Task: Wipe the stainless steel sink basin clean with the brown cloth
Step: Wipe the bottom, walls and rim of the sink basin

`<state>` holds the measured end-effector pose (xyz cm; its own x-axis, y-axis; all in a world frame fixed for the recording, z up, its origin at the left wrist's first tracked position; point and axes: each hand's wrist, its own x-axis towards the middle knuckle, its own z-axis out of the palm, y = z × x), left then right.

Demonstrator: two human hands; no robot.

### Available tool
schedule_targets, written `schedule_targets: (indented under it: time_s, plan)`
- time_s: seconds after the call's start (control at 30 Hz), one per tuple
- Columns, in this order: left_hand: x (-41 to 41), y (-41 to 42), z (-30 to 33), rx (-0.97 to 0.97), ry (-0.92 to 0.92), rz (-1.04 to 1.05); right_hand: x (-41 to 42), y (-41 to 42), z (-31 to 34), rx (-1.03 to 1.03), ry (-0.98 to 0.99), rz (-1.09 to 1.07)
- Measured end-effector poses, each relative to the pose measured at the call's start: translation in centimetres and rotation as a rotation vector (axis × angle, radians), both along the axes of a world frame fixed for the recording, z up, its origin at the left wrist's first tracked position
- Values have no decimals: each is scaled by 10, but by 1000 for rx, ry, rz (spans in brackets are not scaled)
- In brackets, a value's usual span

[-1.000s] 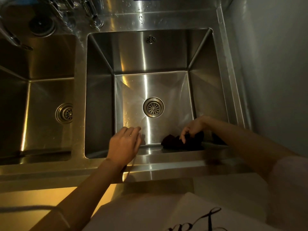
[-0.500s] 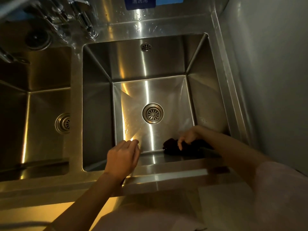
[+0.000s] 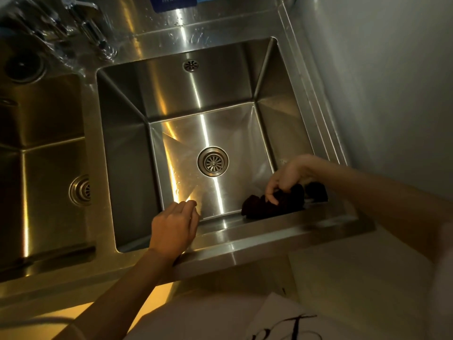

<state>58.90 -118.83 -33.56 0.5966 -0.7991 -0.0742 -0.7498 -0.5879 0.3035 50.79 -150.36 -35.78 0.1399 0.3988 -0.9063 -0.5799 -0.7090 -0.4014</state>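
A: Head view is taking in the whole steel unit; the sink basin (image 3: 171,94) on the right is filling most of it, with a second basin (image 3: 49,148) sitting to its left.

B: Where is the cloth lying?

A: The brown cloth (image 3: 272,204) is sitting bunched on the basin floor at the near right corner, well apart from the drain (image 3: 212,161). That corner looks like where this stroke is working.

B: And the hands?

A: The right hand (image 3: 284,179) is reaching down into the basin, its fingers curling over the cloth and pinching its top, probably so it can be dragged across the steel. The left hand (image 3: 174,229) is hovering over the near rim (image 3: 245,238), fingers loosely bent and gripping nothing; I'd guess it is steadying the lean forward.

B: Progress?

A: Droplets are showing on the floor and right wall, so wiping seems unfinished.
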Motion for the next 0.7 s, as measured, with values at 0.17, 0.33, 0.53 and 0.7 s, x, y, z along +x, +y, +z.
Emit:
schedule_targets:
  time_s: [0.17, 0.33, 0.53, 0.7]
  plan:
    - [-1, 2, -1, -42, 1, 11, 8, 27, -63, -112, 7, 62]
    - [-2, 2, -1, -58, -5, 33, 20, 33, -89, -200, 37, 261]
    - [-1, 3, -1, -51, -17, 32, 19, 24, -74, -238, 66, 431]
    - [-2, 1, 1, -26, 11, 59, 25, 15, -35, -182, 111, 496]
